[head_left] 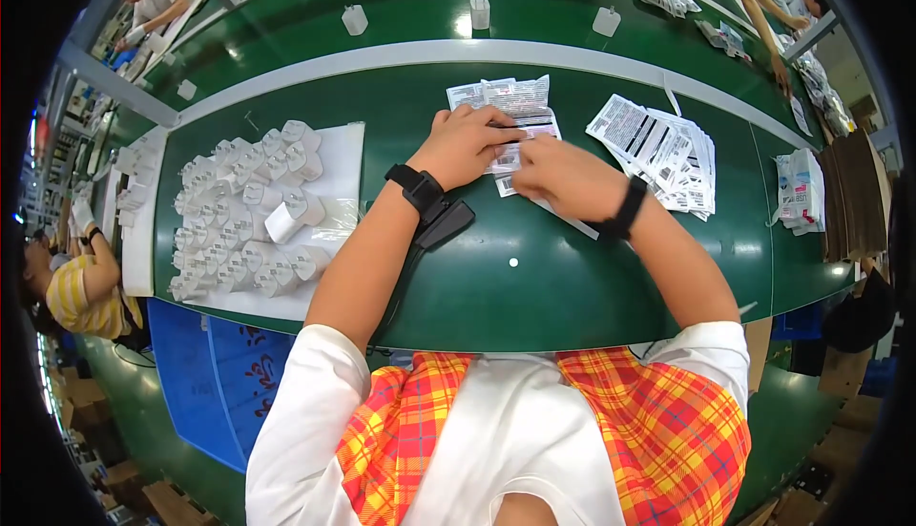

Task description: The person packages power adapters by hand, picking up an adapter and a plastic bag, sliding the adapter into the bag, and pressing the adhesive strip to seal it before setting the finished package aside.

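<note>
Pressing down, both hands (pixel 520 158) on printed leaflet (pixel 506 101)

Worker, upper body, seen from above
White short-sleeved shirt (pixel 515 431), orange-yellow plaid front panels (pixel 658 421), black wristband on each wrist (pixel 416 185).

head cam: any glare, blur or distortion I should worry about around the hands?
Head view: lamp glare on the green table mostly far side, none on the hands; left hand and right hand sharp on the printed sheets; fisheye bends the grey rail, black corners.
</note>
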A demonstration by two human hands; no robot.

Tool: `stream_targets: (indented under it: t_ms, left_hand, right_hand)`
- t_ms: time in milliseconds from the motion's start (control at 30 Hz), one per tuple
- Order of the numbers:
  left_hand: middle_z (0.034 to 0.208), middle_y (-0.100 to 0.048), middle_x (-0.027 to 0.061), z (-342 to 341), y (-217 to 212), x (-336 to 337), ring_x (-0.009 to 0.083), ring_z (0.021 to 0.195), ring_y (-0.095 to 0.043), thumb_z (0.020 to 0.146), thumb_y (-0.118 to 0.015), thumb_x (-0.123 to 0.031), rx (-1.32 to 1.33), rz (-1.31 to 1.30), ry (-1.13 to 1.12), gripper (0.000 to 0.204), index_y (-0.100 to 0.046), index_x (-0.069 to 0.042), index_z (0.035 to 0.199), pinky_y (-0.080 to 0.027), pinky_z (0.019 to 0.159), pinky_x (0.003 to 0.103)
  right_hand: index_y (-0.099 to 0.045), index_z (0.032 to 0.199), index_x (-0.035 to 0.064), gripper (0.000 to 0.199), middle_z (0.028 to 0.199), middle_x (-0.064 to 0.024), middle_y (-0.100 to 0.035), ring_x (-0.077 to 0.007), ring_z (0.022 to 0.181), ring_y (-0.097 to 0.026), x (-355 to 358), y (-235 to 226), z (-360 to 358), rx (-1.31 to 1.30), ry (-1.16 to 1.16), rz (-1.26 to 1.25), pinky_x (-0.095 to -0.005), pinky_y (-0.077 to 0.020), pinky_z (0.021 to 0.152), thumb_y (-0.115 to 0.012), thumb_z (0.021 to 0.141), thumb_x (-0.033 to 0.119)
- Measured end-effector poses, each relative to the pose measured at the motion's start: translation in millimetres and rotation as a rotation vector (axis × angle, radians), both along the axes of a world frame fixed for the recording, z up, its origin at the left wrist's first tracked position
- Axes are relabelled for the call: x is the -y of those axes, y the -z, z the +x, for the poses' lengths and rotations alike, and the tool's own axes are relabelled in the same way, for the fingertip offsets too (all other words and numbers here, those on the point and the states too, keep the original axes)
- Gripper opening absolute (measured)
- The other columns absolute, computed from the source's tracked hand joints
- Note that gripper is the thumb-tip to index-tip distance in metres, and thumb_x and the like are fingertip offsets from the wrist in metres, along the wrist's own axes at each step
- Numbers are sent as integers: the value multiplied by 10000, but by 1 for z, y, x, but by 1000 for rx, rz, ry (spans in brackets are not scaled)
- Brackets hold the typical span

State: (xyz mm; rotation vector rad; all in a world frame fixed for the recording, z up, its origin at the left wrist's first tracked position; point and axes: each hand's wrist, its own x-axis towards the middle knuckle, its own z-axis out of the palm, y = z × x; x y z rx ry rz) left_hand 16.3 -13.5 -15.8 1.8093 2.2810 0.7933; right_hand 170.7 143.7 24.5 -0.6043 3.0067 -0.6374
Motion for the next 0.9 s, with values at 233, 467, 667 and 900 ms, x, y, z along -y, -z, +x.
stream_targets:
  t_ms: [233, 467, 667, 900]
  left_hand:
    - [1228, -577, -66, -6, -6, 12, 208, 1128, -484, 883, -608, -158, 23, -51, -16, 368, -669, -291, 1221, -279, 1014, 433]
    - [1206, -583, -69, -3, 1, 0, 230, 1130, -486, 874, -640, -219, -17, -28, -38, 355, -672, -316, 1214, -281, 1009, 463]
    - [1196, -587, -53, 1, 2, -8, 248, 1125, -492, 864, -657, -240, -28, -23, -31, 339, -679, -305, 1196, -293, 993, 466]
    - [1177, -596, -36, -2, 9, 1, 254, 1103, -511, 858, -661, -249, -50, 35, -47, 288, -692, -255, 1144, -304, 992, 449]
  right_hand:
    - [-551, 917, -4, 93, 886, -102, -559, -215, 802, -544, -57, -61, 179, -258, 876, -290, -259, -410, 746, -603, 843, 16]
    - [-604, 1027, -9, 169, 941, -122, -613, -238, 836, -585, -32, -66, 154, -69, 742, -365, -304, -449, 779, -607, 879, 72]
    - [-640, 967, 7, 156, 915, -166, -630, -357, 881, -597, 15, -21, 21, -260, 296, 18, -423, -488, 806, -620, 861, 119]
    - [-608, 914, 10, 112, 897, -149, -629, -354, 877, -598, 7, 3, -23, -88, 152, 111, -448, -489, 783, -591, 815, 58]
